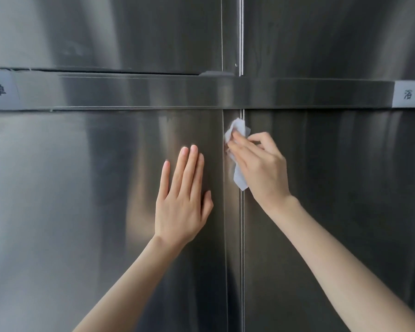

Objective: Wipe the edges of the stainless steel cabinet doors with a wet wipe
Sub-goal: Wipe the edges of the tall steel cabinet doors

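**Left forearm and right forearm at the cabinet-door seam**

Both forearms rose from the lower edge of the view toward brushed stainless steel. The left hand lay flat on the left lower door. Its four fingers were straight, pressed together and pointing upward, with the thumb held slightly apart on the seam side.

The right hand held a crumpled white wet wipe against the narrow door-edge strip just beside the seam. Two of its fingers extended across the wipe and pressed it to the steel, while the remaining fingers were curled behind them. The right thumb could not be seen. One fold of the wipe projected above the right fingertips, and a loose tail hung below the palm, overlapping the seam. The wipe sat on the seam side of the left fingertips, near them but not touching the left hand.

The right lower door began just past the curled right fingers. Above all the fingertips ran a horizontal steel rail, which separated the lower doors from the upper left door and the upper right door. A left label and a right label, both pale with printed characters, sat at the rail's ends, well apart from either hand.
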